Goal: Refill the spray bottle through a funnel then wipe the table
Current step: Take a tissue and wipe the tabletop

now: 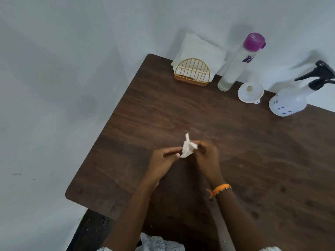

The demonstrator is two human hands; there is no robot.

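A crumpled white tissue (187, 149) is held between my left hand (164, 161) and my right hand (207, 157), just above the middle of the dark wooden table (253, 160). Fingers of both hands pinch it. At the back right stands a white spray bottle (290, 101) with a black trigger head fitted on. A white funnel (250, 92) lies on the table to its left. Left of the funnel, a tall clear bottle (235, 66) with a purple cap stands closed.
A gold wire napkin holder (192, 72) with white napkins stands at the table's back edge. White walls close in behind and to the left. The table's left edge and near-left corner lie close to my left arm.
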